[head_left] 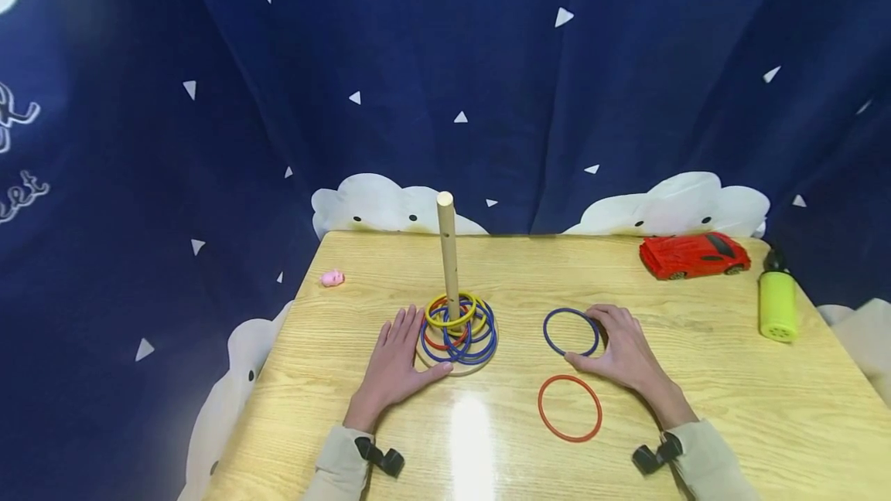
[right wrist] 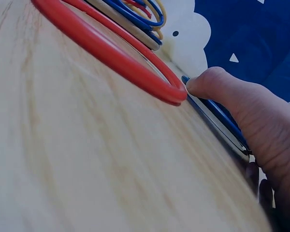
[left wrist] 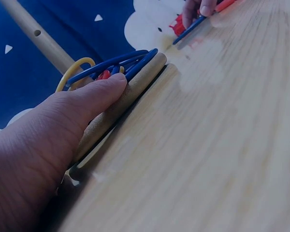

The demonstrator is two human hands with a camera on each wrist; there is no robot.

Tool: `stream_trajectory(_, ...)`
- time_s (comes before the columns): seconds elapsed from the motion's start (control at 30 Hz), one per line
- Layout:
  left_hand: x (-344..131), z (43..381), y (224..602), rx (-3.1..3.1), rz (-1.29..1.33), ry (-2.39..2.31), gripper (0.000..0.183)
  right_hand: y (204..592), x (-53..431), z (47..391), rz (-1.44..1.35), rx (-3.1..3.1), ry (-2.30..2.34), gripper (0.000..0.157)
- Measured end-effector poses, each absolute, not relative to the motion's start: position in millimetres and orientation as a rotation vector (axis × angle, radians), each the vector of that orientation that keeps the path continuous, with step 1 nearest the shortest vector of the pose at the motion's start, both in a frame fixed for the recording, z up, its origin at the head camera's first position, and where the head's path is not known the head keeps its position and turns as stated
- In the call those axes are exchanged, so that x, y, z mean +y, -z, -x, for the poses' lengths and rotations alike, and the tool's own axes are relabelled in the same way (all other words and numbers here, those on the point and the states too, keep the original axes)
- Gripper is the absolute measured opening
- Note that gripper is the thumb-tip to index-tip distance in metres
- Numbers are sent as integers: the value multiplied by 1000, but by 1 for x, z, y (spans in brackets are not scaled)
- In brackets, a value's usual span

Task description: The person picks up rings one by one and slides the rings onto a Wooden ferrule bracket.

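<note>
A wooden peg (head_left: pixel 448 261) rises from a round wooden base (head_left: pixel 466 369), with several blue, yellow and red rings (head_left: pixel 480 346) lying around its foot. My left hand (head_left: pixel 397 362) rests against the base's left side, fingers straight, the thumb on its near rim. The left wrist view shows that thumb (left wrist: pixel 104 94) flat on the base's edge beside the blue rings. On the right, my right hand (head_left: pixel 623 350) holds a single blue ring (head_left: pixel 546 331) by its right side, thumb (right wrist: pixel 208 84) at the near edge and fingers farther back. A red ring (head_left: pixel 569 439) lies nearer me, flat on the table.
A red toy car (head_left: pixel 692 255) stands at the back right of the wooden table (head_left: pixel 313 424), with a yellow-green bottle (head_left: pixel 777 304) near the right edge. A small pink toy (head_left: pixel 332 277) lies at the back left. Behind hangs a dark blue curtain (head_left: pixel 418 45).
</note>
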State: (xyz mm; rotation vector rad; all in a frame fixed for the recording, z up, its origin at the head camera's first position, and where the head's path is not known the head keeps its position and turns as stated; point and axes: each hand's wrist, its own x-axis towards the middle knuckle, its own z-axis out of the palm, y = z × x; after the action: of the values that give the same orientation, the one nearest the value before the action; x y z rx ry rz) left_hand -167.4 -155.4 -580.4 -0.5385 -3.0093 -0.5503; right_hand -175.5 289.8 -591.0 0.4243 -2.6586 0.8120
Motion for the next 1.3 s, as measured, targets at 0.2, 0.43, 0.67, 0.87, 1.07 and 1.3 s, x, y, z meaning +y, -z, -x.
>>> stream_trajectory(0.2,-155,168,581,-3022,532,551,118,589,290,175,-421,-2658,-814,84)
stream_trajectory(0.43,-157,168,583,-3010,533,569,118,590,289,176,-426,-2660,-827,83)
stream_trajectory(0.67,-156,169,583,-3010,538,583,118,588,289,175,-423,-2647,-846,82)
stream_trajectory(0.87,-158,166,582,-3000,545,579,118,586,287,173,-432,-2643,-909,82)
stream_trajectory(1.07,-157,166,583,-3002,547,564,118,571,284,172,-468,-2610,-956,81)
stream_trajectory(1.3,-157,168,585,-2998,542,554,119,541,274,182,-542,-2590,-963,80)
